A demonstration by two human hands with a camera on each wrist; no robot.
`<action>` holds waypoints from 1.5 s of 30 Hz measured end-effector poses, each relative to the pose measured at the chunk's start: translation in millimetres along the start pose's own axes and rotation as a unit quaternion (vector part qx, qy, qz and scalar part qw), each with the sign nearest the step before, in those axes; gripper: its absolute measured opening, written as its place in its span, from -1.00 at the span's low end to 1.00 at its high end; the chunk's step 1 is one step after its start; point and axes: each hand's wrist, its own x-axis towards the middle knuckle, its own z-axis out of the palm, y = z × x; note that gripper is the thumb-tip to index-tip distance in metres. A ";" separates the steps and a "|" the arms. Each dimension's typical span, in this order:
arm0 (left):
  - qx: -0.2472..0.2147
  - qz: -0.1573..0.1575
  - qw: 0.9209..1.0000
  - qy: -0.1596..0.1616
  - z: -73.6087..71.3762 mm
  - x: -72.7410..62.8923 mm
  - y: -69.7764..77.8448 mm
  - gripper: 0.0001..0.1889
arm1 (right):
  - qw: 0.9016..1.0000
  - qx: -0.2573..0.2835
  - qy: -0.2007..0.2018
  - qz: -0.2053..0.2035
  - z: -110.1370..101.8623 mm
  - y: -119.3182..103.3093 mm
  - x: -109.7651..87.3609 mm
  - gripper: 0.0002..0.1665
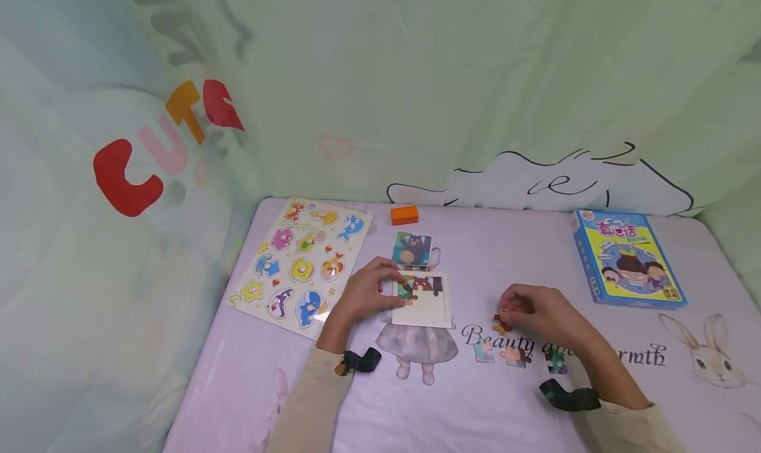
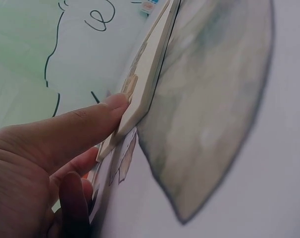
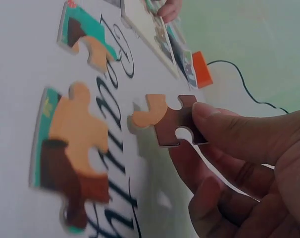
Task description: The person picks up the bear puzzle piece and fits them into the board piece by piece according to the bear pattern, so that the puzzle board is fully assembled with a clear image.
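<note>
The right hand [image 1: 543, 311] pinches a brown and orange jigsaw piece [image 3: 165, 119] between thumb and fingers, just above the table. Near it lie loose jigsaw pieces: a light blue one [image 1: 484, 351], an orange and brown one [image 1: 516, 356] and a green and dark one [image 1: 557, 360]. My left hand [image 1: 370, 289] holds the left side of a cream puzzle board [image 1: 423, 315], its thumb [image 2: 85, 119] on top. Joined pieces showing a bear's head [image 1: 422, 284] fill the board's upper part. Right behind the board is a bear picture card [image 1: 412, 249].
An orange block [image 1: 404, 215] stands at the table's back edge. To the left lies a board of colourful sea animals [image 1: 302, 269]. A blue and yellow box [image 1: 630, 258] is at the back right. Pale printed curtains [image 1: 380, 76] enclose the table [image 1: 493, 420].
</note>
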 end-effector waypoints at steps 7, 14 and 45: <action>0.003 0.008 1.000 -0.001 0.5 0.8 -0.1 -0.59 | 0.999 0.032 0.012 -0.014 10.2 -14.5 13.5 -0.93; -0.001 0.005 1.000 0.001 0.9 0.7 -0.6 -0.59 | 0.993 0.117 -0.012 -0.004 20.3 -26.2 28.9 -0.90; -0.007 0.006 1.000 0.004 -0.1 0.0 -1.3 -0.59 | 0.992 0.117 0.030 0.024 65.3 -73.5 76.0 -0.77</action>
